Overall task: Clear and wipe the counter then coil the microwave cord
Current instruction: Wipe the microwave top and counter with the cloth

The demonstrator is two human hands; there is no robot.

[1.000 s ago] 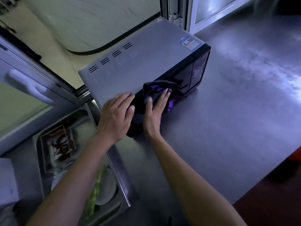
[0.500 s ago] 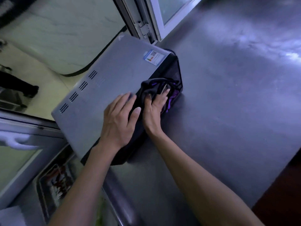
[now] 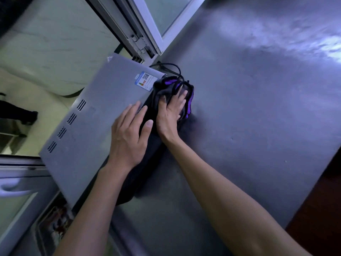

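Your left hand [image 3: 129, 137] lies flat, fingers spread, on the grey metal microwave [image 3: 96, 126] at frame centre-left. Your right hand [image 3: 170, 115] presses a dark cloth with purple trim [image 3: 186, 95] against the microwave's black front, fingers straight. The black power cord [image 3: 170, 68] loops on the grey steel surface [image 3: 258, 117] just above the cloth.

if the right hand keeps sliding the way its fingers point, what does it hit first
The right hand presses the cloth against the microwave front, fingers pointing up toward the far corner. Straight on, it would likely meet the black cord looping just past that corner, though depth there is unclear.
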